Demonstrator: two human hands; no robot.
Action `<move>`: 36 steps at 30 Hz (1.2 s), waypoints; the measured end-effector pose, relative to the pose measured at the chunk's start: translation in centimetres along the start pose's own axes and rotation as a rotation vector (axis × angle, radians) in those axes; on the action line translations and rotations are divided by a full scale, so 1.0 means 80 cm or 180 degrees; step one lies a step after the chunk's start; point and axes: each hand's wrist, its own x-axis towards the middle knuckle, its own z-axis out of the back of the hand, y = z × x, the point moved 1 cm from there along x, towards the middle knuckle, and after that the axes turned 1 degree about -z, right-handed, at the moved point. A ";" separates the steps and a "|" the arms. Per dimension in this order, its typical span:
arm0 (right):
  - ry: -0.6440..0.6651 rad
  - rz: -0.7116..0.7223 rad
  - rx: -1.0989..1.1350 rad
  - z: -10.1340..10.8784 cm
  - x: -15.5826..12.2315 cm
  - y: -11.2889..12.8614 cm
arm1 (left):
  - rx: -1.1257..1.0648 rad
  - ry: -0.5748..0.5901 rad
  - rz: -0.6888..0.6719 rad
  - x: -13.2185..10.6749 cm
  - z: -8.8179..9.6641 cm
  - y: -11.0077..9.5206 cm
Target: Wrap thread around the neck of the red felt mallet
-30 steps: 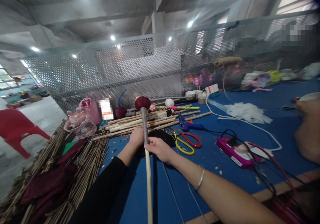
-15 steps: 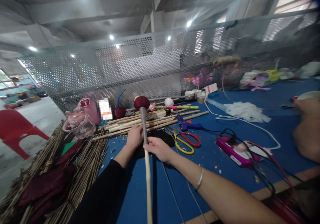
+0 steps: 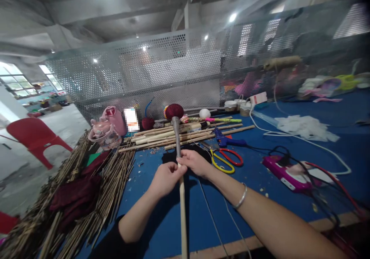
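Note:
I hold a long pale wooden stick point(image 3: 182, 212) upright over the blue table point(image 3: 162, 228). Its upper part is wrapped in grey and ends in a round dark red fabric head point(image 3: 174, 111). My left hand point(image 3: 165, 178) is closed around the stick just below the grey wrap. My right hand point(image 3: 195, 162) pinches the stick right above it, at the lower end of the wrap. A silver bangle point(image 3: 241, 196) sits on my right wrist.
Loose sticks point(image 3: 185, 133) lie across the table behind my hands. A heap of thin twigs with dark red cloth point(image 3: 78, 191) fills the left. Yellow and red scissors point(image 3: 227, 159), a blue glue gun point(image 3: 225, 140), a pink device with cables point(image 3: 289, 172) lie right.
My left hand has come off the far side of the stick and now grips it lower, beside my right hand. The view has swung slightly to the left.

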 end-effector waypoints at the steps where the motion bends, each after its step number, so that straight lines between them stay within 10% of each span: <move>1: 0.0020 -0.0034 -0.0042 0.000 0.000 -0.001 | -0.0125 0.0059 0.0108 -0.006 -0.003 0.000; 13: 0.0926 -0.0516 0.0435 0.000 -0.008 -0.002 | -0.2252 0.0926 0.0676 -0.030 -0.002 0.001; 19: 0.0632 -0.0444 0.0107 -0.004 -0.008 0.003 | -0.1633 0.0320 0.0594 -0.024 -0.002 0.012; 30: 0.0644 -0.0465 0.0646 -0.008 -0.006 -0.007 | -0.2701 0.0630 0.0581 -0.027 -0.008 0.004; 36: 0.0590 -0.0382 0.0477 -0.019 -0.006 -0.003 | -0.3656 0.0299 0.1449 -0.035 -0.017 -0.013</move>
